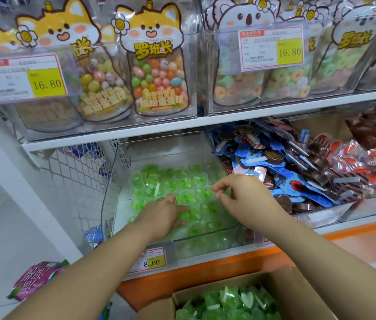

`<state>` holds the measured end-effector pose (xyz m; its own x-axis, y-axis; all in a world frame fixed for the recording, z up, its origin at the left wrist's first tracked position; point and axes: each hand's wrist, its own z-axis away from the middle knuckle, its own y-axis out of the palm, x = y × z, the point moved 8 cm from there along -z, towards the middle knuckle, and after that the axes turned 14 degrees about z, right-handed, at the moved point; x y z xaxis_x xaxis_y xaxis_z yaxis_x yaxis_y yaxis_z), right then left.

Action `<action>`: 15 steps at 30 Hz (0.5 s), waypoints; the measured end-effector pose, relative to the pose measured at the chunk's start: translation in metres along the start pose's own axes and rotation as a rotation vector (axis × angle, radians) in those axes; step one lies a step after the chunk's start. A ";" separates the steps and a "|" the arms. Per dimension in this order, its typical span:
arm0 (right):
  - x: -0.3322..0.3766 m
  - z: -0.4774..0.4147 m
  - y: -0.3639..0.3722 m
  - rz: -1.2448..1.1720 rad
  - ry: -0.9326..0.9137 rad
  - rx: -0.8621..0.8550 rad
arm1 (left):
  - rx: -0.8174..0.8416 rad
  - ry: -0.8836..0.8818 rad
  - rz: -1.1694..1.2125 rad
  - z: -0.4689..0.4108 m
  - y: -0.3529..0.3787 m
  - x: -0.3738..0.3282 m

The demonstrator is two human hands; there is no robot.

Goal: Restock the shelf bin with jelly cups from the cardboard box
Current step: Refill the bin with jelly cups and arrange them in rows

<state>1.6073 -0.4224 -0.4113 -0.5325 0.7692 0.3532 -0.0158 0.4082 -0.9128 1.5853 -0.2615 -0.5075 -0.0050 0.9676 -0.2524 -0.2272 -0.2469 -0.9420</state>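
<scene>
At the lower shelf: clear shelf bin at the left end of the row, just beside a bin of blue-wrapped lollipops.
Bin contents: green jelly cups in one shallow layer over the floor, with the walls bare above it. Judged well short of full.
Left grip: fingers straight and spread, palm down, resting flat on the cups at the near-left of the layer. Holds nothing.
Right grip: fingers loosely curled and apart, thumb clear of them, hovering just above the cups at the right side of the bin. Nothing is seen between the fingers.
Supply: cardboard box, flaps open, on the person's side of the shelf edge. It sits below the bin and offset to the right, holding a heap of boxed cups.
Key relation: the box lies down and back toward the body from both grips, on the right-hand side. The right grip is nearer; the left would have to cross over.
Long axis: none that matters. The cups look small and heart-shaped and lie at all angles, so a scoop from above needs no alignment.
Step (judgement): levelling in the bin; the next move is a reach down to the box for a handful.
Risk: the bin's front wall and the price tag stand between bin and box, so lift clear first.
</scene>
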 end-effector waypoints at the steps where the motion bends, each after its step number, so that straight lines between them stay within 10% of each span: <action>1: -0.001 0.000 0.000 0.001 0.001 -0.004 | 0.001 0.001 0.017 -0.001 -0.001 0.000; 9: 0.018 -0.004 0.004 0.104 -0.122 -0.053 | -0.576 -0.239 0.405 0.020 -0.050 0.046; 15: 0.044 -0.029 0.049 0.071 -0.176 0.145 | -0.556 -0.441 0.404 0.016 -0.053 0.070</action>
<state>1.6080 -0.3541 -0.4348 -0.6754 0.6909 0.2579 -0.0882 0.2715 -0.9584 1.5816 -0.1802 -0.4712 -0.3919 0.7013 -0.5954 0.3900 -0.4595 -0.7979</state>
